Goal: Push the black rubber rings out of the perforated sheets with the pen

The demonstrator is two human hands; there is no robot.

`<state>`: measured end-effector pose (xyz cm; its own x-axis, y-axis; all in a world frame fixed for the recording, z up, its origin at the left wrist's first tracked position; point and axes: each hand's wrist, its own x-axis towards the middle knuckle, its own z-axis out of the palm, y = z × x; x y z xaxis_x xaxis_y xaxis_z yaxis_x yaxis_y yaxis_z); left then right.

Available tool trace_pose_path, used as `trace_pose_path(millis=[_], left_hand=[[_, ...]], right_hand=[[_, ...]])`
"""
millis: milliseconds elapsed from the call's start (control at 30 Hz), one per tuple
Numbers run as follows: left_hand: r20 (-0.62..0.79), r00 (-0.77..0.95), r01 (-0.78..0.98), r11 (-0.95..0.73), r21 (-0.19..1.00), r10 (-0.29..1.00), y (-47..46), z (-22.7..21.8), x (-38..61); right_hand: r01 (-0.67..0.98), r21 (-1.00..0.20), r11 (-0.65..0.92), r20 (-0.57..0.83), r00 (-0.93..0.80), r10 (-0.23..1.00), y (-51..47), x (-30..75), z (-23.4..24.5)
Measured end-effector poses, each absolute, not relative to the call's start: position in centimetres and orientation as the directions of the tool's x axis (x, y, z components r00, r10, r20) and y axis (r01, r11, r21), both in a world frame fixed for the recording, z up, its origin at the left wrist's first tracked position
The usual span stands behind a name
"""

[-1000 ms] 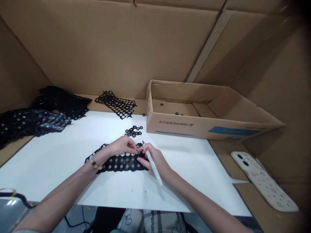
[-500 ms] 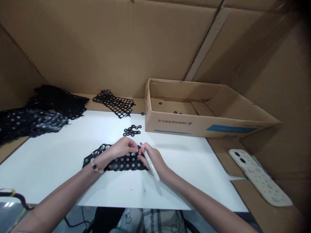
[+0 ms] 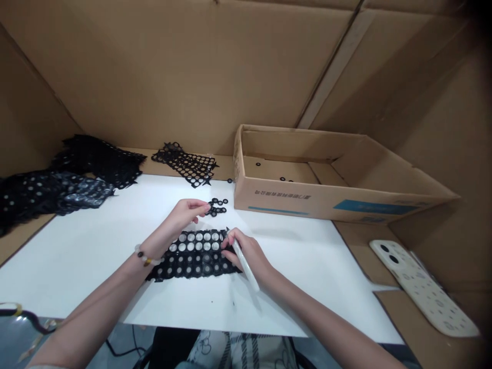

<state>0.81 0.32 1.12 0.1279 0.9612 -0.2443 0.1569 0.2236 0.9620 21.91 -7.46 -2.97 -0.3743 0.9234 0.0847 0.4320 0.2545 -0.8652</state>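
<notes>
Black perforated sheet (image 3: 194, 254), flat on white board (image 3: 77, 266): apparently light and limp, best taken by its edge. Left hand (image 3: 188, 212) open, raised, near black rings (image 3: 217, 207); right hand (image 3: 248, 251) closed around white pen (image 3: 244, 264).

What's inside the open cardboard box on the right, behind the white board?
A few small black rings lie on the floor of the cardboard box, some toward the left and some near the middle. The box's near wall hides the closest part of the floor, so anything lying there cannot be seen.
</notes>
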Motion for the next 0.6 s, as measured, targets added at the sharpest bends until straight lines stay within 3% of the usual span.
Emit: trace_pose_path(millis=[133, 333, 500, 600], left_hand=[[-0.341, 0.178, -0.005, 0.347, 0.938, 0.923, -0.7, 2.1, 1.6], [-0.46, 0.337, -0.233, 0.546, 0.805, 0.821, -2.3, 2.7, 2.6], [-0.45, 0.355, -0.162, 0.528, 0.833, 0.819, -2.8, 2.6, 3.0], [-0.307, 0.171, 0.034, 0.306, 0.951, 0.936, -1.8, 1.8, 2.6]], right_hand=[[0.346, -0.903, 0.254, 0.139, -0.325, 0.936, -7.1, 22.2, -2.5], [0.164, -0.953, 0.256, 0.24, -0.114, 0.964, -7.1, 23.6, -1.4], [0.138, -0.94, 0.313, 0.305, -0.072, 0.95, -7.5, 24.2, -0.4], [0.207, -0.934, 0.29, 0.28, -0.075, 0.957, -7.7, 24.1, -0.1]])
